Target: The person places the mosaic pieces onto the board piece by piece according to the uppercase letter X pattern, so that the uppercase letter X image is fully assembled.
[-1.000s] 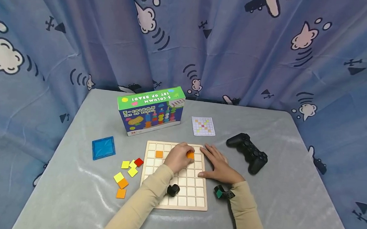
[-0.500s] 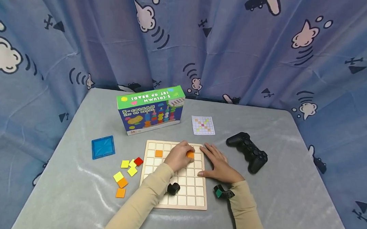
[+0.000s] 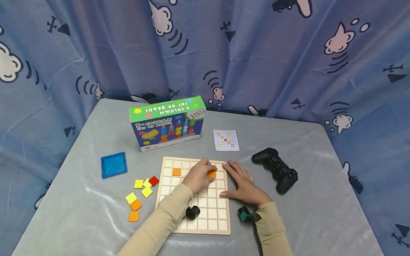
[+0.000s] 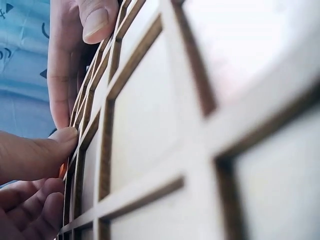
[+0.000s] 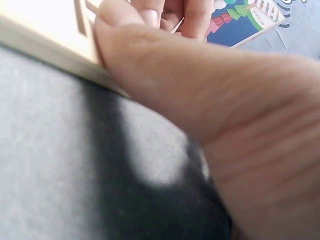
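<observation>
A square wooden grid board [image 3: 212,213] lies on the grey table in the head view. My left hand [image 3: 198,176] reaches over its upper part, thumb and fingertips pinching an orange tile [image 3: 211,174] at an upper-right cell. The left wrist view shows only a sliver of that tile below the thumb. A second orange tile [image 3: 176,172] sits in a cell at the upper left. On the board's right edge rests my right hand [image 3: 245,187], its fingers spread and its thumb touching the rim. The left forearm covers the board's lower left.
Several loose tiles, among them a yellow tile [image 3: 147,192] and a red tile [image 3: 154,180], lie left of the board. Further left is a blue tray [image 3: 114,165]. Behind stand a toy box [image 3: 170,128] and a pattern card [image 3: 226,140]; a black game controller [image 3: 274,170] lies right.
</observation>
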A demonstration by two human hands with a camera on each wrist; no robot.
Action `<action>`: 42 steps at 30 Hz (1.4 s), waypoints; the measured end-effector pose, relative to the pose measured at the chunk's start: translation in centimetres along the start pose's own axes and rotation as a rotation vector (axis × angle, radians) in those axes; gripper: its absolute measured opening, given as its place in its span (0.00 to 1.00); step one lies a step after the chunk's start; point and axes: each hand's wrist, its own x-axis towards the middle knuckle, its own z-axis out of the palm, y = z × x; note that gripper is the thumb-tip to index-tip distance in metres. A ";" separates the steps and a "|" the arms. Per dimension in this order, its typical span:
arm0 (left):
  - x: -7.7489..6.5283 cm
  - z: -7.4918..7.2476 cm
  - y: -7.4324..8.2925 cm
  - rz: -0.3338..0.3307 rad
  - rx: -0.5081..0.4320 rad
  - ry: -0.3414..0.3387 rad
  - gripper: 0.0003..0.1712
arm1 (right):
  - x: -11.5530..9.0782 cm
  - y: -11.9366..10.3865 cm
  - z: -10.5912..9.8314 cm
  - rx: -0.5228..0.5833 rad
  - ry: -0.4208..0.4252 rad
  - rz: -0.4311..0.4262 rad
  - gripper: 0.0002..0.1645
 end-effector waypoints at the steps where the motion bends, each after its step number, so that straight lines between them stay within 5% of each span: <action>1: 0.0 0.0 0.0 -0.001 0.002 -0.001 0.17 | 0.0 0.0 0.0 0.001 -0.001 0.000 0.58; 8: -1.1 -1.5 0.7 -0.001 -0.035 0.047 0.15 | 0.0 0.2 0.0 0.006 0.007 -0.002 0.58; 14: -5.7 -5.4 1.2 -0.032 -0.089 0.157 0.12 | 0.1 0.1 0.3 0.003 0.001 -0.011 0.57; 17: -8.4 -7.2 0.1 -0.113 -0.093 0.213 0.12 | 0.2 0.0 0.4 -0.004 0.007 -0.012 0.56; 23: -13.5 -9.1 -3.5 -0.394 -0.074 0.334 0.14 | 0.1 -0.2 0.4 -0.030 0.018 0.006 0.58; 29: -17.0 -9.5 -5.7 -0.487 -0.027 0.348 0.14 | 0.2 -0.2 0.1 -0.038 0.007 0.010 0.58; 34: -17.9 -9.0 -6.2 -0.502 -0.013 0.391 0.14 | 0.1 -0.3 -0.2 -0.039 0.004 0.015 0.58; 42: -18.6 -8.5 -6.9 -0.582 -0.025 0.358 0.17 | 0.2 -0.1 0.3 -0.034 0.008 0.009 0.57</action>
